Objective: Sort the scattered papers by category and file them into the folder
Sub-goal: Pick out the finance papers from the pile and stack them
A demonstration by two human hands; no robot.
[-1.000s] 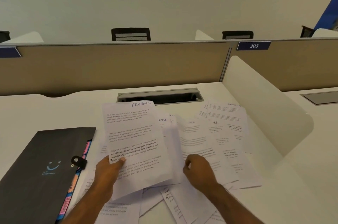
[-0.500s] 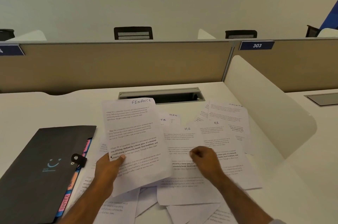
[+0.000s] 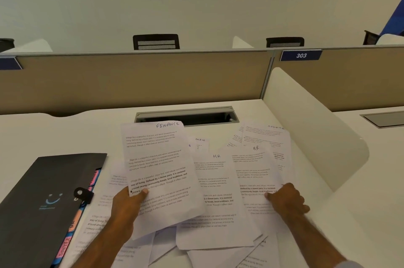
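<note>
The left hand [image 3: 126, 206] pinches the FINANCE page [image 3: 159, 171] up so its heading shows. The right hand [image 3: 286, 200] grips an HR page [image 3: 255, 171] on the bench [image 3: 54, 134]. The folder [image 3: 43, 202] waits closed, left.

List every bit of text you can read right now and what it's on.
"FINANCE": sheet held by left hand
"HR": middle sheet
"HR": sheet under right hand
"SPORTS": far sheet
"MIN": partly hidden sheet
"303": blue partition sign
Folder tabs and logo text: unreadable
</note>
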